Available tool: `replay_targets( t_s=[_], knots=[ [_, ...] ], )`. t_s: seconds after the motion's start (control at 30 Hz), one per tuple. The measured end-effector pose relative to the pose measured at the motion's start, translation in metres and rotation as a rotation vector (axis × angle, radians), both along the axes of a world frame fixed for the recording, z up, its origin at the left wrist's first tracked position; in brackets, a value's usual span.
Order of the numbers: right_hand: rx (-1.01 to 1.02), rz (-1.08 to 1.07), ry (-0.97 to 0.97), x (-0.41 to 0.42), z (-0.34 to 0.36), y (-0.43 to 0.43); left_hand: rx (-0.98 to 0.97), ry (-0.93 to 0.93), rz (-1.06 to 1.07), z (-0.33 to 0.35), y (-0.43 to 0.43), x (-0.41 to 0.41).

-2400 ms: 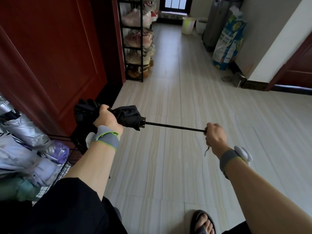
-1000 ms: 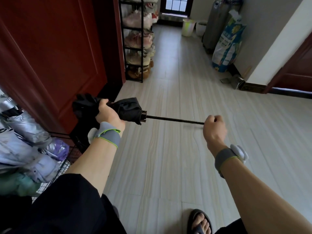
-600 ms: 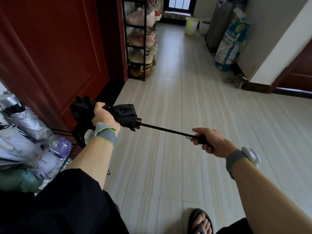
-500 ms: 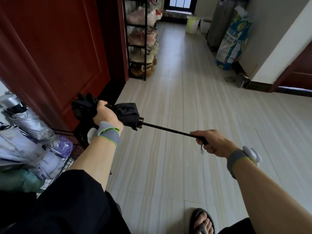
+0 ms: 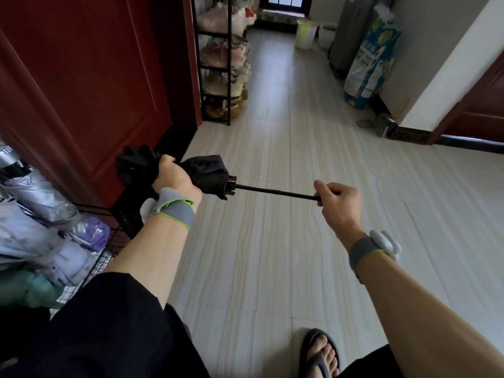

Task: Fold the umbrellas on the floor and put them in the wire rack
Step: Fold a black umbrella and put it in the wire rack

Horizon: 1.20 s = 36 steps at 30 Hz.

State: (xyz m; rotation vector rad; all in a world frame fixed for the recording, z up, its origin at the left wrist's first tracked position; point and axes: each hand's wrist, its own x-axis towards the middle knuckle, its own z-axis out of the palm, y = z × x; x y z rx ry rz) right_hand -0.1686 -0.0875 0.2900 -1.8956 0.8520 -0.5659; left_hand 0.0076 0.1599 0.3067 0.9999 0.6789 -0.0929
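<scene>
Person stands in the hallway w/ a black umbrella held out roughly level above the floor, across the body. Left hand is clamped round the bunched canopy, w/ fabric bulging out on both sides of the fist. Right hand is closed round the far end of the thin black shaft. Its fingers are curled & the handle end is hidden inside the fist. Shaft runs bare & straight btwn the two hands, dipping slightly toward the right one. Canopy is collapsed but loose & rumpled.

Each wrist wears a grey band w/ green edging: left wristband, right wristband. The right one carries a white device.

Wire rack sits low on the person's left, black mesh, just beside the left forearm. Folded umbrellas are piled in it: silver-lilac ones, a purple one, a green one lowest. The black umbrella is up in the air, near the rack & to its right.

Behind the left hand is a dark red door. Past it stands a black shoe rack full of shoes. At the far end on the right, a blue & white sack leans on the wall next to a grey cylinder, w/ two pale bins beyond. A sandalled foot shows at the bottom.
</scene>
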Motion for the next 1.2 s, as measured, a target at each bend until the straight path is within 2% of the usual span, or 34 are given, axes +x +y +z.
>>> replay_targets(
  t_s=[0.03,0.13,0.2,0.27,0.37,0.43,0.5,0.6,0.63,0.7,0.8,0.83,1.07,1.2],
  knots=[
    [0.030,-0.004,0.027,0.002,0.001,0.002,0.000,0.005,0.009,-0.001,0.000,-0.001],
    [0.394,0.048,0.241,0.007,0.008,0.004,-0.063,-0.022,-0.009,0.000,-0.001,-0.002],
    [0.512,0.081,0.359,0.007,0.013,0.007,-0.121,-0.056,-0.009,0.004,-0.003,-0.002],
    [0.441,0.069,0.278,0.009,0.014,0.010,-0.123,-0.053,-0.016,0.005,-0.009,-0.006],
    [0.072,-0.016,0.015,0.009,0.014,0.017,-0.126,-0.023,-0.026,0.001,-0.014,-0.012],
    [-0.025,-0.024,-0.066,0.007,0.015,0.022,-0.119,-0.017,-0.041,0.004,-0.013,-0.013],
    [0.058,-0.017,-0.024,0.008,0.016,0.021,-0.106,-0.012,-0.048,0.006,-0.014,-0.013],
    [0.422,0.057,0.232,0.012,0.016,0.019,-0.094,-0.044,-0.043,0.009,-0.020,-0.018],
    [0.468,0.077,0.283,0.013,0.014,0.020,-0.098,-0.055,-0.037,0.011,-0.023,-0.020],
    [0.381,0.062,0.224,0.014,0.011,0.021,-0.116,-0.057,-0.042,0.013,-0.029,-0.024],
    [0.075,-0.023,-0.012,0.012,0.014,0.026,-0.163,-0.044,-0.066,0.010,-0.030,-0.024],
    [0.071,-0.032,-0.061,0.012,0.015,0.028,-0.171,-0.041,-0.071,0.009,-0.029,-0.023],
    [0.665,0.040,-0.172,0.030,0.016,0.043,-0.142,-0.043,-0.028,0.013,-0.036,-0.029],
    [0.749,0.021,-0.198,0.031,0.026,0.042,-0.160,-0.050,-0.023,0.014,-0.035,-0.029]
  ],
)
